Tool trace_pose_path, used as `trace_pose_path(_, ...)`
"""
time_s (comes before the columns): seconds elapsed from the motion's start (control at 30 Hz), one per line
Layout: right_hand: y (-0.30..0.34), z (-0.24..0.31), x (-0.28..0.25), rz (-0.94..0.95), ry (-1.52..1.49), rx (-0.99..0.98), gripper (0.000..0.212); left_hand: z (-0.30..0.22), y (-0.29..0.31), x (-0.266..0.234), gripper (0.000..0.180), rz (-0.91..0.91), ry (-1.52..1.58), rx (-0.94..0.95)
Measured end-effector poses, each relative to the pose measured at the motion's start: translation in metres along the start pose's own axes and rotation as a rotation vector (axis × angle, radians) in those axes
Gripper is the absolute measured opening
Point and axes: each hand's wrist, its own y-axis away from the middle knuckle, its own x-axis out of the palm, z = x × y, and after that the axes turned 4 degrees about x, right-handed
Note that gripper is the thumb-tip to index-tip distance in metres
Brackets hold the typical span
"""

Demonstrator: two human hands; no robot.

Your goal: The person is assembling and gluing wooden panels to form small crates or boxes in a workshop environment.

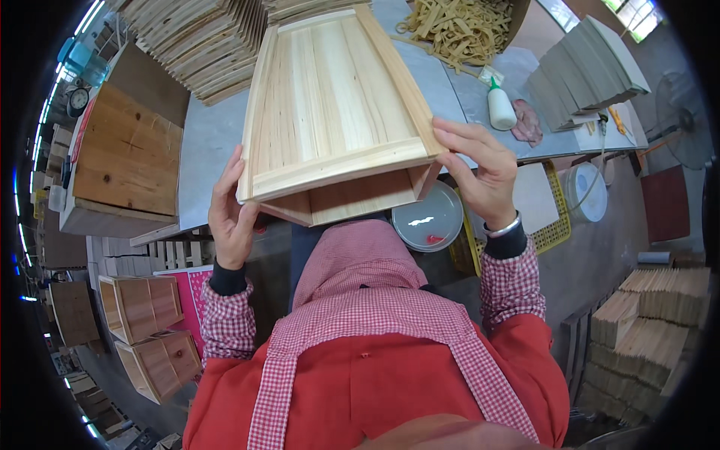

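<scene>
A pale wooden box [334, 97] with a framed panel on top lies in front of me, its near end open to a hollow inside. My left hand [232, 211] grips its near left corner, thumb below and fingers along the side. At the near right corner my right hand [484, 166] pinches the frame edge between thumb and fingers. The box's near end juts over the edge of the grey worktable [214, 150]. The far side of the box is hidden.
Stacked slatted panels [202, 37] stand behind the box. Right are a pile of tan strips [457, 30], a green-tipped white bottle [500, 105], stacked boards [585, 67], a lidded bucket [427, 217] and a yellow crate [556, 214]. Left stands a brown wooden box [131, 146]; finished-looking boxes [146, 304] sit lower left.
</scene>
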Motion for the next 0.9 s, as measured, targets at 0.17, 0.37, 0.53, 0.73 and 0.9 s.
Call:
trace_pose_path(0.17,-0.026,-0.015,-0.013,0.174,-0.094,0.03,0.026,-0.004,0.005,-0.006,0.056,0.014,-0.087,-0.073)
trace_pose_path(0.37,-0.074,-0.189,-0.001,-0.261,0.304,0.431,0.026,-0.011,0.002,0.001,0.073,-0.057,0.015,-0.099)
trace_pose_path(0.53,-0.076,-0.332,0.005,-0.075,1.016,0.454,0.019,-0.003,0.003,-0.004,0.081,-0.149,0.166,-0.163)
trace_pose_path(0.73,-0.099,-0.295,-0.005,0.274,1.066,0.579,0.018,-0.004,0.022,-0.015,0.077,-0.225,0.123,-0.276)
trace_pose_path(0.9,-0.109,-0.251,-0.04,0.208,1.103,0.491,0.018,-0.008,0.021,-0.024,0.067,-0.257,0.132,-0.264)
